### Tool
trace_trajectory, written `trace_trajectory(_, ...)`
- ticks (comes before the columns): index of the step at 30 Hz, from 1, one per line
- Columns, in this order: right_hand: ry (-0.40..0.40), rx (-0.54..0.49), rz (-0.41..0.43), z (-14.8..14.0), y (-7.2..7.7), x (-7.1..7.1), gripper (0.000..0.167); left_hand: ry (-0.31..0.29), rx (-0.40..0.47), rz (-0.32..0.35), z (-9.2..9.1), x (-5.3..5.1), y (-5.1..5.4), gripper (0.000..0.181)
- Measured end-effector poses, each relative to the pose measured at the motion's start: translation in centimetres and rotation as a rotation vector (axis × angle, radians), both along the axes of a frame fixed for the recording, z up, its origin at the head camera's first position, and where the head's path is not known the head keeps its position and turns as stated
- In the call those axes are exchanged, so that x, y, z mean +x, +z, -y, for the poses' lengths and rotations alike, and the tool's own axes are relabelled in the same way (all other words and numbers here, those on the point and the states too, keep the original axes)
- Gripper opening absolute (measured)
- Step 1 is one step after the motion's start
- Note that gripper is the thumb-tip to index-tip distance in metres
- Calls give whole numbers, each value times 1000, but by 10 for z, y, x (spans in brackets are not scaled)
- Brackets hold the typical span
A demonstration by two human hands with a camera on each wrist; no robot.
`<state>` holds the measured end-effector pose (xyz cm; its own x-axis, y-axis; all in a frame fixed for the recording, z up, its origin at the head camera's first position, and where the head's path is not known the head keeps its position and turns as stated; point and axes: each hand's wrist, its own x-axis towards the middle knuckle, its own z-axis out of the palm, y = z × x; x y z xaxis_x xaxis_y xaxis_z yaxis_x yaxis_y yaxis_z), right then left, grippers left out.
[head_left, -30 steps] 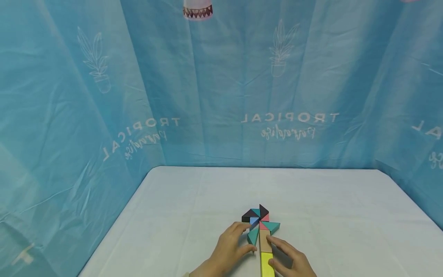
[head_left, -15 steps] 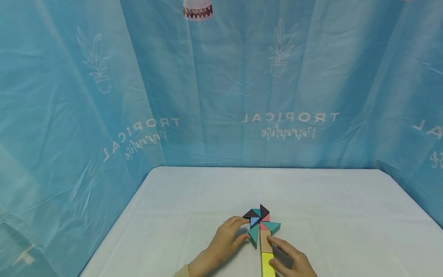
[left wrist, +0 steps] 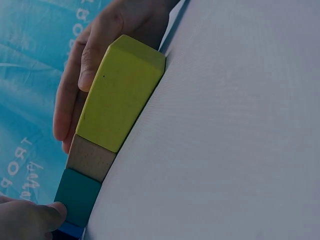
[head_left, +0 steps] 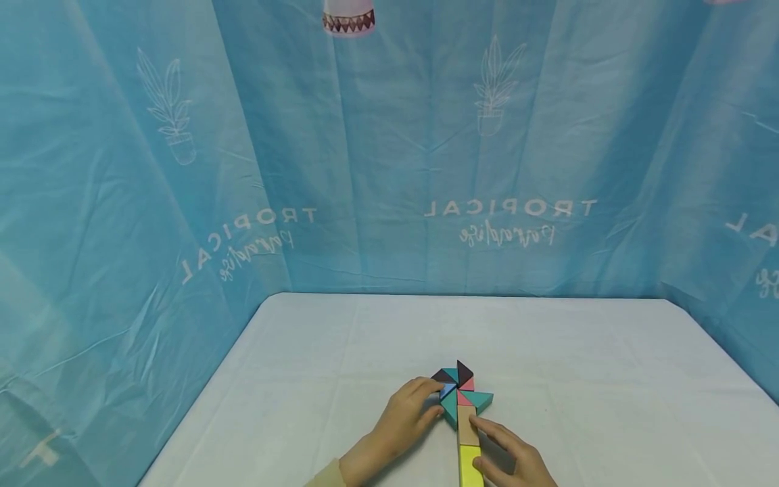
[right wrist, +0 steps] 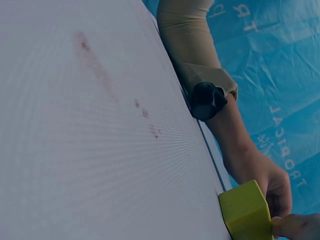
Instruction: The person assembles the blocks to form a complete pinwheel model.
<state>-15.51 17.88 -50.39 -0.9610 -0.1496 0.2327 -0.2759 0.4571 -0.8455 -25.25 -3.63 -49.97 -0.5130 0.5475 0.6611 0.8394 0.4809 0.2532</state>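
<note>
Several triangular blocks form a pinwheel, with a black triangle block [head_left: 464, 373] at its top and a pink triangle block [head_left: 464, 398] near its middle. Below it run a tan rectangular block [head_left: 467, 426] and a yellow block [head_left: 470, 465] in line. My left hand [head_left: 403, 414] lies at the pinwheel's left side. Its thumb touches the teal triangle block [left wrist: 77, 197], and its index fingertip is at the blue triangle block [head_left: 447, 389]. My right hand [head_left: 514, 456] rests along the right side, a fingertip against the tan block and the thumb at the yellow one.
A white cloth-covered table [head_left: 341, 338] bears the blocks. Blue printed curtains [head_left: 389, 135] stand behind it and at both sides. Reddish stains [right wrist: 145, 113] mark the cloth in the right wrist view. A black wrist device [right wrist: 206, 101] sits on the left sleeve.
My left hand first drew slightly left, then moved back right. The lower-left teal triangle has shifted and now lies closer against the tan block and blue triangle. My right hand stays put.
</note>
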Motion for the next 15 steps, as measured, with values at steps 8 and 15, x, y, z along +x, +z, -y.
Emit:
trace_trajectory(8,-6,3,10,1,0,1,51,0,-4,3,-2,-2,0,34)
trace_trajectory(15,-15,-12,9,2,0,1,51,-12,5,-7,-3,-4,0,34)
